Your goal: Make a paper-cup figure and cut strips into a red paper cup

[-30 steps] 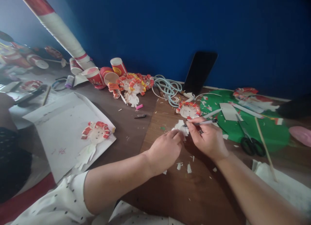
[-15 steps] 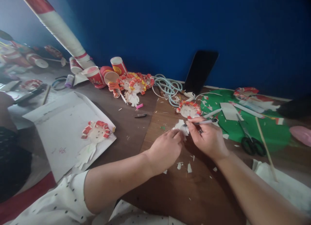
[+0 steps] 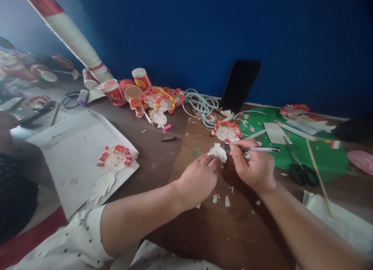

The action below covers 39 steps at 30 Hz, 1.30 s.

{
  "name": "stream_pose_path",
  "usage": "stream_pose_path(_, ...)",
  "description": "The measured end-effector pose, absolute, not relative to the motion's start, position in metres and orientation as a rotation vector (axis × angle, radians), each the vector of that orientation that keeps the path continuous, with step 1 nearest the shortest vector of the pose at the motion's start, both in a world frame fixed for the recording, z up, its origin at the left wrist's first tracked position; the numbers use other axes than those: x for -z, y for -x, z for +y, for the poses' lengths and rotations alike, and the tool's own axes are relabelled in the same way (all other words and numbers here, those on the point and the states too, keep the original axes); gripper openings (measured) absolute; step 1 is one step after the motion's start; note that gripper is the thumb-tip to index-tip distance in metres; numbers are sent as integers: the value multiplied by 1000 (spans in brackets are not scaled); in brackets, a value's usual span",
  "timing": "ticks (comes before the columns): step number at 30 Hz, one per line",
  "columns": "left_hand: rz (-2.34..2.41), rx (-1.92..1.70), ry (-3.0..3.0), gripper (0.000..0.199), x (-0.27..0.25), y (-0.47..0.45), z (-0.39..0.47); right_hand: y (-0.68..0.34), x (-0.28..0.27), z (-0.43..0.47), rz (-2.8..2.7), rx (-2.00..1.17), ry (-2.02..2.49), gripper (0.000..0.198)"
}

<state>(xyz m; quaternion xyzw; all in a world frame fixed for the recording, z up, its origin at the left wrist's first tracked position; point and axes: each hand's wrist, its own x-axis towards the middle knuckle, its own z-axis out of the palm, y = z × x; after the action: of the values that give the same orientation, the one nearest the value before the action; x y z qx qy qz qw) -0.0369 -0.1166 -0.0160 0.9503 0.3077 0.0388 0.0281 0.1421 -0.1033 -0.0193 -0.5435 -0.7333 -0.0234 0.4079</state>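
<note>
A small white paper cutout (image 3: 218, 151) lies on the brown table. My left hand (image 3: 200, 176) rests over its lower left part, fingertips pressing it down; the fingers hide some of it. In my right hand (image 3: 253, 165) is a pen (image 3: 259, 148), gripped between thumb and fingers, its tip close to the cutout's right edge. Whether the tip touches the paper I cannot tell. Just beyond the cutout sits a paper face with a red curled fringe (image 3: 226, 131). Paper scraps (image 3: 227, 201) are strewn nearer to me.
Black-handled scissors (image 3: 303, 173) and a wooden stick (image 3: 319, 176) lie right, by a green sheet (image 3: 326, 161). A phone (image 3: 241, 83) leans on the blue wall beside a coiled cable (image 3: 201, 103). Red paper cups (image 3: 112, 92) and white paper (image 3: 72, 153) are left, near another person's arm (image 3: 7, 130).
My right hand has shifted slightly right, drawing the pen tip toward the cutout's right edge. The pen now lies flatter and points further right. My left hand stays where it was.
</note>
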Motion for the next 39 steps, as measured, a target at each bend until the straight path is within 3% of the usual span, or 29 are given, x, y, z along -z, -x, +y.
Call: stream_pose_path(39,983,-27,-2856,31,13,36,-116,-140,20,-101,-1929,9,1351,13)
